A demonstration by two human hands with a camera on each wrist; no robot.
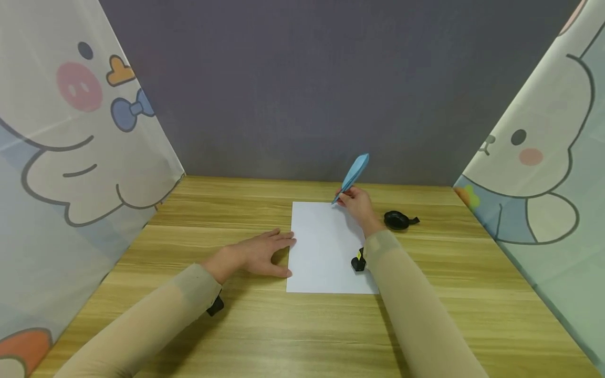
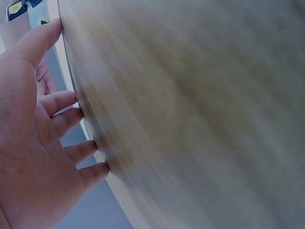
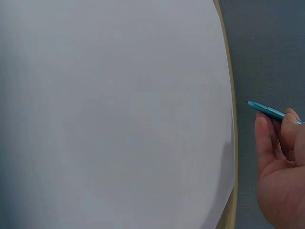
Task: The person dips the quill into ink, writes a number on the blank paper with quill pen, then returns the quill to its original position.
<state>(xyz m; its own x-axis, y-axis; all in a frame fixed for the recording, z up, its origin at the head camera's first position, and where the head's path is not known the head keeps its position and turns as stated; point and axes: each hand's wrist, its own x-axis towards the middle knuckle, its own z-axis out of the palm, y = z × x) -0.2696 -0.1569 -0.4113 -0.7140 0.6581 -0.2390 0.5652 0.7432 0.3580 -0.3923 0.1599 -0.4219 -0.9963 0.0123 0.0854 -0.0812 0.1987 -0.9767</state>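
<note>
A blank white sheet of paper lies on the wooden table. Over its far edge, my right hand pinches a light blue feather pen between thumb and fingers. The plume leans up and to the right. In the right wrist view, the pen's fine writing tip points left and stands off the paper. My left hand rests with fingers spread at the sheet's left edge; thumb and fingertips are right at that border. From the left wrist, the fingers show fairly straight, their tips against the tabletop.
A black oval object with a short tail lies on the table, right of the paper. A dark wall rises behind the table. Cartoon-printed cloth panels stand at both sides. Small black devices are worn at the wrists.
</note>
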